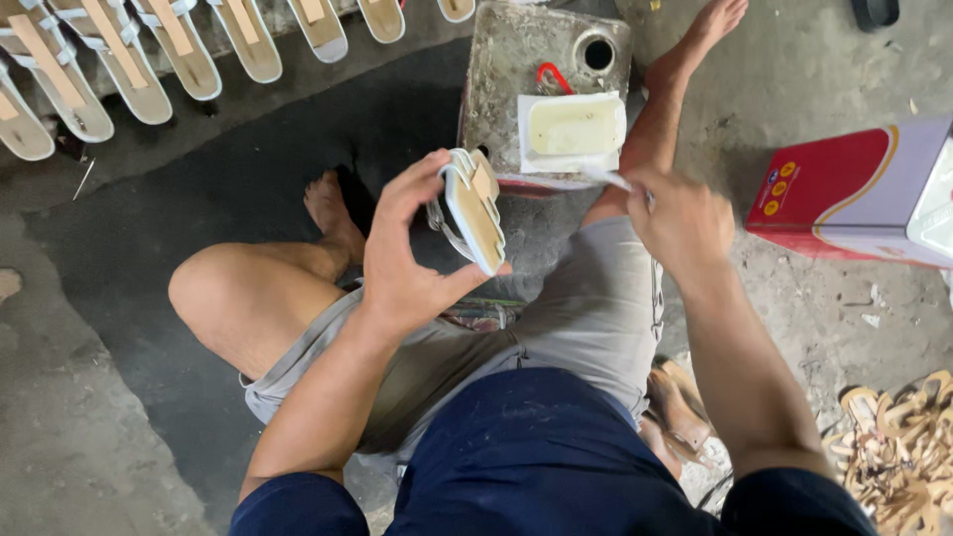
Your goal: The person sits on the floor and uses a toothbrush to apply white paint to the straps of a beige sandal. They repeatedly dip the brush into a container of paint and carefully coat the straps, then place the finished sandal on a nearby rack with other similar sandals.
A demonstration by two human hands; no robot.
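My left hand (407,253) grips a white sandal sole (475,208) with clear straps, held on edge with its tan underside turned right. My right hand (680,218) pinches a thin white brush or stick (611,179) whose tip points at a white tray of pale yellow glue (572,129). The tray rests on a dirty grey metal can (516,60) with a round opening and a red loop on top. I sit on the floor with my bare legs to either side of the can.
A row of several white sandal soles (129,50) with tan strips lies along the top left. A red and white carton (854,189) stands at the right. A heap of tan strap pieces (898,447) lies at the lower right. The floor is rough concrete.
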